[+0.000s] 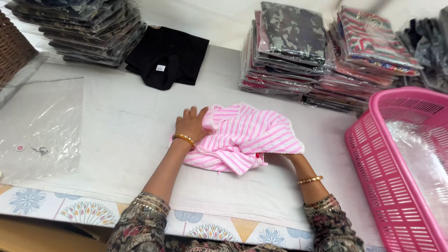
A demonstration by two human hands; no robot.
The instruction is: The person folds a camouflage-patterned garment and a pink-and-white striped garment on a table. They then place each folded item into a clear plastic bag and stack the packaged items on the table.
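Note:
A pink and white striped garment lies crumpled on the white table cover in the middle. My left hand rests flat on the garment's left edge, fingers spread, a gold bangle on the wrist. My right hand is hidden under the garment's right side; only the forearm with a gold bangle shows, so what its fingers do cannot be seen.
A pink plastic basket holding clear bags stands at the right. Stacks of bagged clothes line the back, with another stack at the back left. A folded black shirt lies behind. A clear plastic bag lies left.

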